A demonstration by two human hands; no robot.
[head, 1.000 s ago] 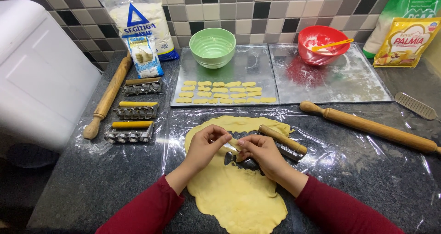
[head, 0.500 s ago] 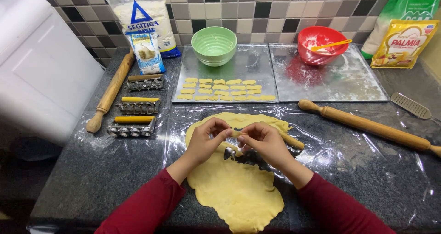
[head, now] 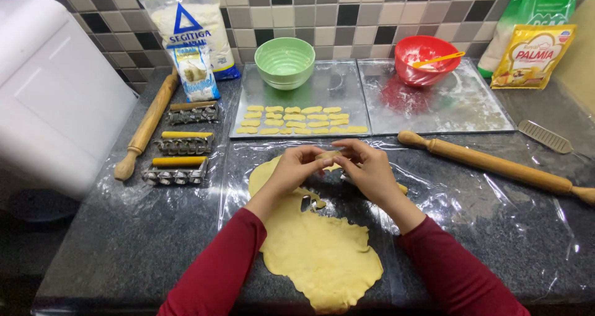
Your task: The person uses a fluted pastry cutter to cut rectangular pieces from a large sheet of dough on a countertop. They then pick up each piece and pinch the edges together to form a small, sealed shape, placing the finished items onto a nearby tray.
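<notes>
A rolled-out sheet of yellow dough (head: 322,254) lies on plastic wrap in front of me, with a cut-out gap (head: 313,202) near its middle. My left hand (head: 296,168) and my right hand (head: 367,167) meet fingertip to fingertip above the sheet's far edge. Between them they pinch a small cut dough piece (head: 328,155). A metal cutter with a yellow handle (head: 402,189) lies on the dough, mostly hidden under my right hand. Just beyond my hands, a metal baking tray (head: 338,83) holds several rows of shaped dough pieces (head: 297,120).
A second tray (head: 462,105), a red bowl with a spatula (head: 424,58) and a green bowl (head: 285,62) stand at the back. Rolling pins lie at the right (head: 496,164) and left (head: 149,124). Three cutters (head: 180,145), flour bags (head: 189,24), a yellow packet (head: 533,55) and a white appliance (head: 56,86) surround the work area.
Both hands have moved off the cutter and away from me, toward the dough's far edge, with a small dough piece between the fingertips. The cutter stays on the dough.
</notes>
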